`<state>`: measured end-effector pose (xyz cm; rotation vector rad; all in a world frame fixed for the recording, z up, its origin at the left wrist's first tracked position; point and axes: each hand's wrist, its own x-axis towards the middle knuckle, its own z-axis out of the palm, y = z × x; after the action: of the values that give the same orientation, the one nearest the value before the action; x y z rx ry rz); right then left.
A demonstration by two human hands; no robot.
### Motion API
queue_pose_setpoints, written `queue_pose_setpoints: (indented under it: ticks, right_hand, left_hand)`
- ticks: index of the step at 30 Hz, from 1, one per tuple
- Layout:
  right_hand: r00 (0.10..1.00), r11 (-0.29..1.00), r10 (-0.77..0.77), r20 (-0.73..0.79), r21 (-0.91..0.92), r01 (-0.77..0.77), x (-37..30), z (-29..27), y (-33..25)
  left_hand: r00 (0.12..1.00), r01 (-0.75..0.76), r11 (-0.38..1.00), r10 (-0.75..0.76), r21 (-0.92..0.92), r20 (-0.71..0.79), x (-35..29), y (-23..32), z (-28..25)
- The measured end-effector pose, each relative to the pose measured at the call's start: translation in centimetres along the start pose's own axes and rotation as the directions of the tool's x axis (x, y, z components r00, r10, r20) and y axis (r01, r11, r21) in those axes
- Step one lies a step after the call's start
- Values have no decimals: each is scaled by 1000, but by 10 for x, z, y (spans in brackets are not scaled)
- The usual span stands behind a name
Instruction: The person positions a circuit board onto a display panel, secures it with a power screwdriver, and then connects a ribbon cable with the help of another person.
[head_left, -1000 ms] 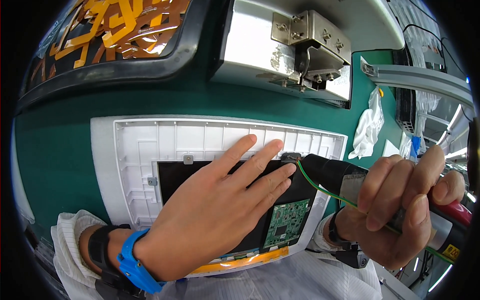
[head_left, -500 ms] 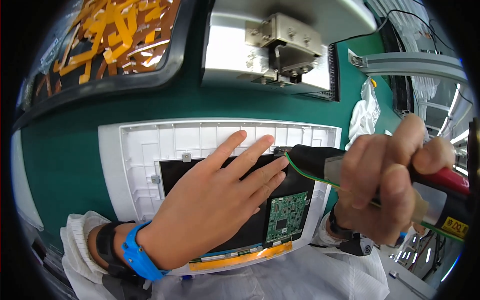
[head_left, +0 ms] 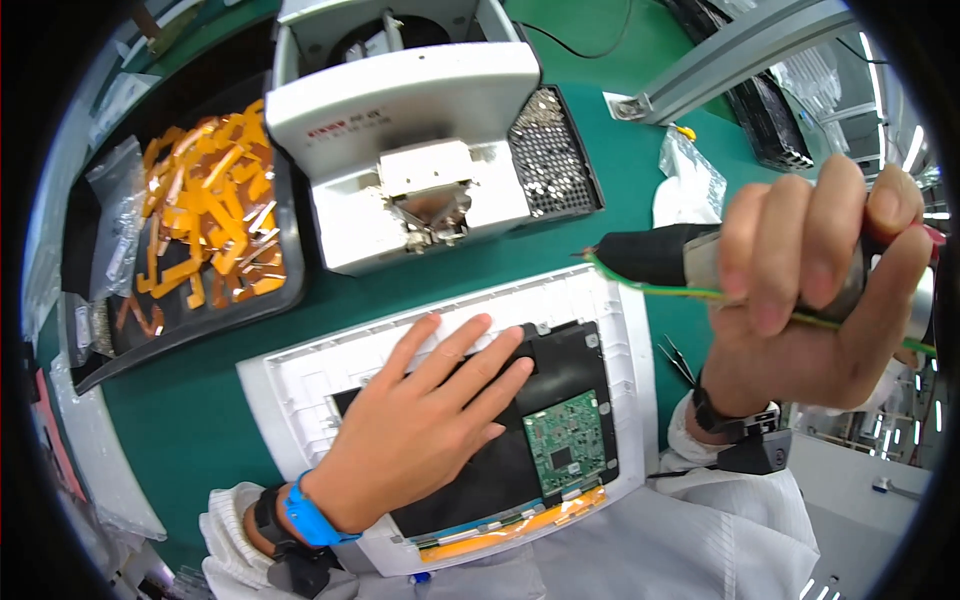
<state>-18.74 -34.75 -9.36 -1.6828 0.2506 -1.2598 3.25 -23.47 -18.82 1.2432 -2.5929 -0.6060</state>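
Observation:
My left hand (head_left: 420, 430) lies with fingers spread on a black panel (head_left: 565, 365) set inside a white plastic housing (head_left: 270, 400). A green circuit board (head_left: 565, 445) sits on the panel's right part, and an orange film strip (head_left: 510, 525) runs along its near edge. In my right hand (head_left: 800, 290) is an electric screwdriver (head_left: 650, 256) with a black nose and a green-yellow wire along it. Its tip points left, raised near the housing's far right edge and apart from the panel. The back of the tool is partly hidden by my fingers.
A white screw feeder (head_left: 400, 190) stands beyond the housing, beside a black tray of small metal screws (head_left: 550, 150). At the far left is a black tray (head_left: 290, 230) with orange flex cables (head_left: 210, 210). Tweezers (head_left: 678, 360) and a bagged white cloth (head_left: 690, 185) lie right; a metal bar (head_left: 750, 60) crosses behind.
The screwdriver tip has come off the panel's far edge and moved up toward the screw feeder. My left hand stays on the panel. The view has shifted, showing more of the feeder.

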Motion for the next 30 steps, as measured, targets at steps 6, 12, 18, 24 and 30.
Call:
queue_pose_setpoints:
  ticks: [6,12,18,24,30]
  right_hand:
    - [976,996,-92,-196,-17,90,12,41,5]
    - [970,995,-28,242,95,5,26,47,34]
    - [942,995,-79,326,-29,94,38,66,30]
    - [847,929,-286,448,-88,360,47,69,45]
    - [853,898,-309,420,-168,407,35,64,35]
  left_hand:
    - [999,-22,1000,22,-14,-25,3,-4,5]
    - [998,-22,1000,21,-7,-51,-7,-11,13]
    - [995,-38,997,32,-70,-93,-7,-11,12]
    - [988,-28,998,20,-50,-151,-7,-9,21]
    - [988,-47,997,36,-67,-153,-8,-13,23]
